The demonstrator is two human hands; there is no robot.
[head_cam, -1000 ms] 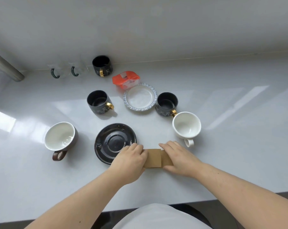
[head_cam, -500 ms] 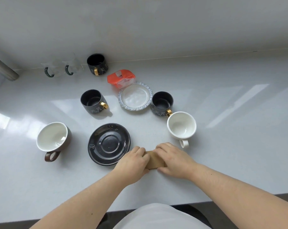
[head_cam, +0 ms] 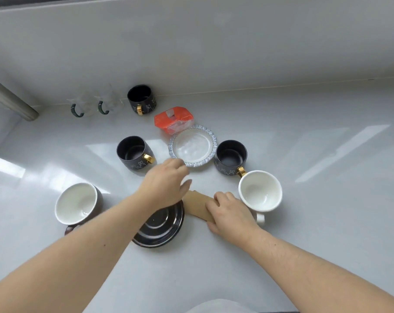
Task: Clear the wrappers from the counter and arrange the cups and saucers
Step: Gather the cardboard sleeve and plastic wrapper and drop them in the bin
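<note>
Left hand (head_cam: 166,184), blurred, perhaps open, hovers between black saucer (head_cam: 162,229) and white saucer (head_cam: 192,146)

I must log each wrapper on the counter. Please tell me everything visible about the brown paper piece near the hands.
The brown paper piece looks like plain kraft paper, flattened or folded, lying tilted on the white counter between the black saucer and the white cup. The right hand presses on its right end; the left hand is off it.

White counter (head_cam: 315,222) carries cups, two saucers, brown (head_cam: 197,205) and orange wrappers (head_cam: 173,119).
</note>
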